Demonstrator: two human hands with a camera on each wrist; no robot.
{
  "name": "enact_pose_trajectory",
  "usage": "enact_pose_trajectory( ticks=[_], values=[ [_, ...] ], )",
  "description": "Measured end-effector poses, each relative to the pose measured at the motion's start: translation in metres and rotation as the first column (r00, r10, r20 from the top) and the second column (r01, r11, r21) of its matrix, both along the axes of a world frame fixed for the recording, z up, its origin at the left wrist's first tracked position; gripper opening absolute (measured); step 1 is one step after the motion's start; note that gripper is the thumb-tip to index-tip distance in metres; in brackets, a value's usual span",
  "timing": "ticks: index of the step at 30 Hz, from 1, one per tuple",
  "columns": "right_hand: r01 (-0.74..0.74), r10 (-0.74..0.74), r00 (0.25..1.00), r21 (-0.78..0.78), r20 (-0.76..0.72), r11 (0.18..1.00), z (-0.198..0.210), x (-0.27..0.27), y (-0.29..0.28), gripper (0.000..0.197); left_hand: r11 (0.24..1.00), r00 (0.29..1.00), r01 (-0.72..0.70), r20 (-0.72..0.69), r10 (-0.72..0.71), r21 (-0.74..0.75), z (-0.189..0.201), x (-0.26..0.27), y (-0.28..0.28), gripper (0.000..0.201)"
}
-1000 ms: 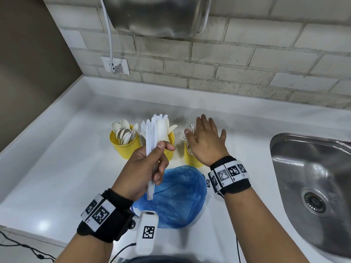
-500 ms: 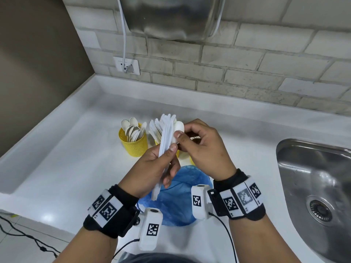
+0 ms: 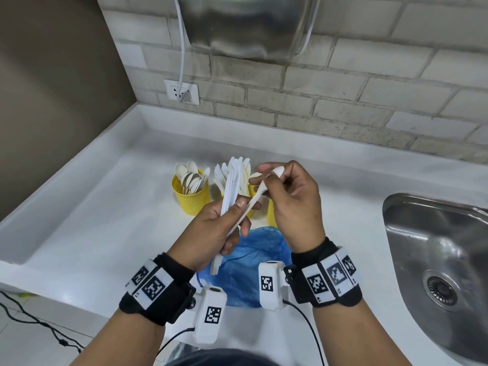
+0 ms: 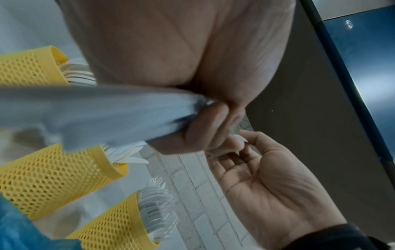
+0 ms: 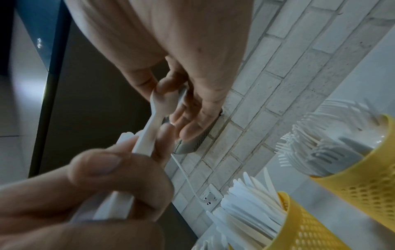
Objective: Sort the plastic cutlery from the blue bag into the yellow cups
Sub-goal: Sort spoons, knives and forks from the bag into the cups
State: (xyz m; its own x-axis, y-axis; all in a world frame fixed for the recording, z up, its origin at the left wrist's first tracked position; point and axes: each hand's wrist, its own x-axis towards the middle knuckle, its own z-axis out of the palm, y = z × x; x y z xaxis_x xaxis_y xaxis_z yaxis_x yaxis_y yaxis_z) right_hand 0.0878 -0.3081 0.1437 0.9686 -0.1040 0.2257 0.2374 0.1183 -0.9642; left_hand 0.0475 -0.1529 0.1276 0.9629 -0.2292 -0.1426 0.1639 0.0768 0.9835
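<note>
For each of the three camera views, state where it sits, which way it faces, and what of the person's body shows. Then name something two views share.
Head: on the head, facing down at the counter; left hand, right hand and both forearms show.
Left wrist: looks along the palm, past the cutlery bundle, at the yellow cups.
Right wrist: looks along the right hand pinching a spoon.
Shared: both wrist views show both hands.

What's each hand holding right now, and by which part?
The left hand grips a bundle of white cutlery around the handles. The right hand pinches a white spoon by its bowl.
</note>
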Motion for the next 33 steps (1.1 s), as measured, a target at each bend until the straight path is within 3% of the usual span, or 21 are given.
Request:
enact_pose_trajectory(
  ticks=[6, 8, 10, 12, 16, 19, 23, 33],
  values=[
    [0.177, -0.213, 0.973, 0.308, 0.088, 0.935, 0.016, 0.004, -0.004, 0.022, 0.999, 0.999, -0.025, -0.036, 0.024, -0.027, -0.004, 0.003, 0.015, 0.033],
    [0.229, -0.271, 0.957, 0.301, 0.108, 0.926, 0.014, 0.009, -0.008, 0.021, 0.999, 0.999, -0.019, -0.047, 0.016, -0.049, -0.004, 0.004, 0.021, 0.030],
    [0.249, -0.271, 0.954, 0.167, 0.129, 0.954, 0.012, 0.010, -0.008, 0.022, 0.994, 0.997, -0.007, -0.083, -0.002, -0.107, -0.001, 0.006, 0.027, 0.027],
    [0.195, -0.196, 0.974, 0.020, 0.118, 0.981, 0.007, 0.008, 0.001, 0.030, 0.983, 0.991, 0.018, -0.126, -0.041, -0.181, 0.002, 0.007, 0.032, 0.025],
    [-0.067, 0.059, 0.995, -0.103, -0.078, 0.992, -0.001, -0.001, 0.030, 0.045, 0.965, 0.980, 0.079, -0.160, -0.122, -0.252, 0.008, 0.007, 0.039, 0.023],
    [-0.227, 0.213, 0.973, -0.182, -0.095, 0.957, -0.005, -0.003, 0.044, 0.021, 0.950, 0.965, 0.113, -0.196, -0.175, -0.292, 0.009, 0.008, 0.047, 0.034],
    [-0.295, 0.286, 0.954, -0.116, -0.095, 0.948, 0.003, -0.004, 0.055, 0.010, 0.943, 0.949, 0.145, -0.228, -0.218, -0.300, 0.011, 0.010, 0.061, 0.031],
    [-0.289, 0.275, 0.953, -0.117, -0.126, 0.950, -0.004, -0.001, 0.087, 0.031, 0.967, 0.967, 0.177, -0.148, -0.205, -0.185, 0.007, 0.011, 0.090, 0.039]
  ],
)
